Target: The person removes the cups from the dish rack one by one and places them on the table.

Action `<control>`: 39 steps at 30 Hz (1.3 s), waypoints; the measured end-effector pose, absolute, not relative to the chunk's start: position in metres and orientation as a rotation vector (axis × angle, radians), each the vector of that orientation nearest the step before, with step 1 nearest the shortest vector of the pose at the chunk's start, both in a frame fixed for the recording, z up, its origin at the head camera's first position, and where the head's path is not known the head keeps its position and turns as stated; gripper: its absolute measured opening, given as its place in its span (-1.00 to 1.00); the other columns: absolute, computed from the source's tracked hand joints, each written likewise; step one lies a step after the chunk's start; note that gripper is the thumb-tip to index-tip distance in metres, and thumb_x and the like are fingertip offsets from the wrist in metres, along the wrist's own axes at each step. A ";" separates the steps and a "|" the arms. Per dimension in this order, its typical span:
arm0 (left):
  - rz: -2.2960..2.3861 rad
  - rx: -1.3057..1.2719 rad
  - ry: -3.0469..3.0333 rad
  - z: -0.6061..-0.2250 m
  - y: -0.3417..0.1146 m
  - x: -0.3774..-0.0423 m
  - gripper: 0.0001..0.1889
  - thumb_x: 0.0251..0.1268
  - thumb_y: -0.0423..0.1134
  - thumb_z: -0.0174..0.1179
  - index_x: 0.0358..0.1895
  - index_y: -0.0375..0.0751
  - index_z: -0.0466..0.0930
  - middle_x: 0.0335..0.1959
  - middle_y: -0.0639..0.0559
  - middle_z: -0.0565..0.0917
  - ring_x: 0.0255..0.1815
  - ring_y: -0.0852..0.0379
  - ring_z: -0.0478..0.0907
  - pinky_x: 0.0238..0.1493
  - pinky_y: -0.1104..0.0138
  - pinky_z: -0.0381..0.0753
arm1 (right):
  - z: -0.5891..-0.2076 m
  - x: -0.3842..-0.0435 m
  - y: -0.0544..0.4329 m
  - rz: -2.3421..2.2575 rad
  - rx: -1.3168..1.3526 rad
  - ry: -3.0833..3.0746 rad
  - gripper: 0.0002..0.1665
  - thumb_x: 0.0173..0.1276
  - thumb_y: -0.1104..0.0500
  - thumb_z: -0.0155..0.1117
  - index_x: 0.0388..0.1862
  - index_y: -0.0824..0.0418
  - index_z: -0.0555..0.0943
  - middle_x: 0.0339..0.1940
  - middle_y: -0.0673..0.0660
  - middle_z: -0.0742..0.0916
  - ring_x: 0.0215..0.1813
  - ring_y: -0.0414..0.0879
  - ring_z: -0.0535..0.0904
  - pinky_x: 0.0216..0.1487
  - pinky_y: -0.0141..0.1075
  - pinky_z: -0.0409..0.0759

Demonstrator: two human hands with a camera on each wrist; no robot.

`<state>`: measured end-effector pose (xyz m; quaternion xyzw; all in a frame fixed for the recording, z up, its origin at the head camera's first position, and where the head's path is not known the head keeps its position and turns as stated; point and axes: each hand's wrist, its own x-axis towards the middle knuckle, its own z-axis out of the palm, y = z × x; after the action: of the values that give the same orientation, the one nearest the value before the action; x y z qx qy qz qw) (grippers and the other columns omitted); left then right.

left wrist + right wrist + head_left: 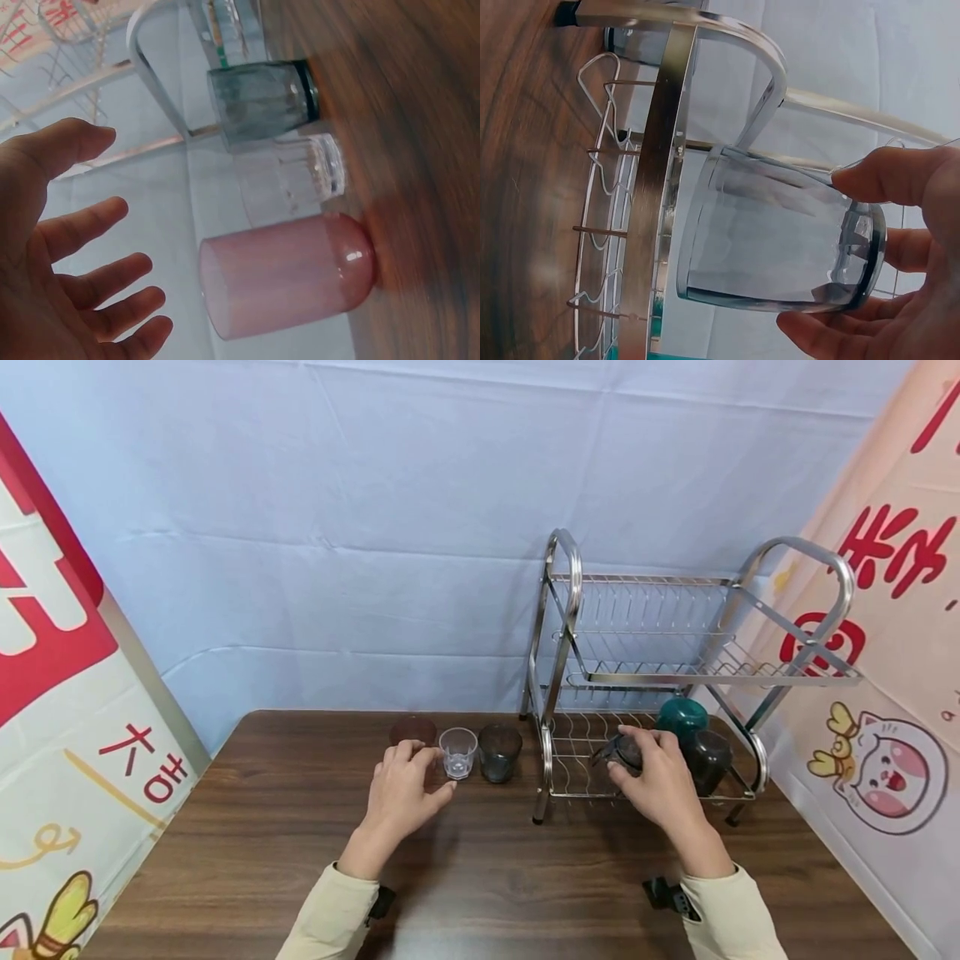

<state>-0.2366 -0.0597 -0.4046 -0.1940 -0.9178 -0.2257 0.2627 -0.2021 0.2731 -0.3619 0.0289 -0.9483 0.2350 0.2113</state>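
My right hand (662, 781) grips a smoky grey drinking glass (780, 232) near its thick base. The glass is upside down, its rim close to the wires of the lower tier of a metal dish rack (558, 693). My left hand (401, 789) is over the table with spread fingers and holds nothing. Closest to it is a pink glass (289, 274), partly hidden behind the fingers in the head view. Beside that stand a small clear glass (457, 753) and another smoky grey glass (500, 752), all upright on the table.
On the lower tier, right of my right hand, sit a teal glass (682, 717) and a dark glass (708, 762), both upside down. The rack's upper tier (720, 679) overhangs them. A pale blue cloth (337, 527) hangs behind the brown wooden table (300, 827).
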 end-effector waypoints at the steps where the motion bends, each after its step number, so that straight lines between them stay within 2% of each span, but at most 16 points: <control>1: -0.613 -0.525 -2.484 -0.404 -0.059 -0.236 -0.54 -0.11 0.00 0.41 -0.09 -0.12 0.64 -0.04 -0.15 0.49 -0.07 -0.15 0.40 -0.28 0.04 0.42 | -0.362 -0.201 0.272 0.649 0.083 -2.633 -0.37 0.15 0.21 0.32 0.21 0.35 0.41 0.07 0.51 0.34 0.02 0.37 0.33 -0.16 0.21 0.38; 13: -0.612 -0.568 -2.510 -0.409 -0.049 -0.226 -0.54 -0.07 0.03 0.38 -0.07 -0.11 0.63 -0.05 -0.11 0.49 -0.06 -0.14 0.41 -0.26 0.05 0.41 | -0.362 -0.191 0.266 0.669 0.123 -2.614 -0.36 0.11 0.20 0.36 0.19 0.30 0.43 0.04 0.50 0.36 -0.06 0.37 0.41 -0.19 0.19 0.39; 20: -0.693 -0.620 -2.495 -0.413 -0.039 -0.225 -0.55 -0.05 0.02 0.37 -0.07 -0.12 0.63 -0.05 -0.10 0.49 -0.11 -0.11 0.42 -0.32 0.10 0.41 | -0.364 -0.188 0.261 0.696 0.127 -2.605 -0.34 0.13 0.19 0.36 0.22 0.25 0.39 0.05 0.50 0.35 -0.07 0.37 0.41 -0.18 0.18 0.40; 29: -0.827 -0.687 -2.430 -0.423 -0.030 -0.222 -0.62 -0.05 -0.07 0.39 -0.12 -0.09 0.63 -0.09 -0.07 0.50 -0.14 -0.06 0.44 -0.23 0.08 0.45 | -0.374 -0.179 0.258 0.762 0.228 -2.581 -0.42 0.17 0.21 0.34 0.20 0.18 0.45 0.02 0.41 0.36 -0.10 0.24 0.42 -0.23 0.10 0.40; 34: -0.890 -0.698 -2.426 -0.426 -0.024 -0.222 -0.62 -0.06 -0.05 0.40 -0.11 -0.04 0.64 -0.09 -0.01 0.50 -0.13 -0.01 0.43 -0.17 0.12 0.45 | -0.376 -0.176 0.256 0.795 0.261 -2.572 -0.43 0.14 0.22 0.35 0.16 0.20 0.46 -0.01 0.39 0.40 -0.18 0.19 0.43 -0.27 0.03 0.40; 39: -0.940 -0.695 -2.448 -0.429 -0.019 -0.223 -0.60 -0.06 -0.02 0.39 -0.09 -0.03 0.63 -0.08 0.04 0.50 -0.06 0.02 0.45 -0.14 0.11 0.47 | -0.376 -0.176 0.256 0.804 0.288 -2.555 -0.45 0.10 0.24 0.38 0.10 0.24 0.46 -0.04 0.36 0.46 -0.15 0.16 0.41 -0.27 0.01 0.38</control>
<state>-0.2228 -0.0186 -0.4288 -0.2505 -0.8817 -0.3385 0.2129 -0.1758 0.2559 -0.3762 0.1044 -0.9247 0.2911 0.2219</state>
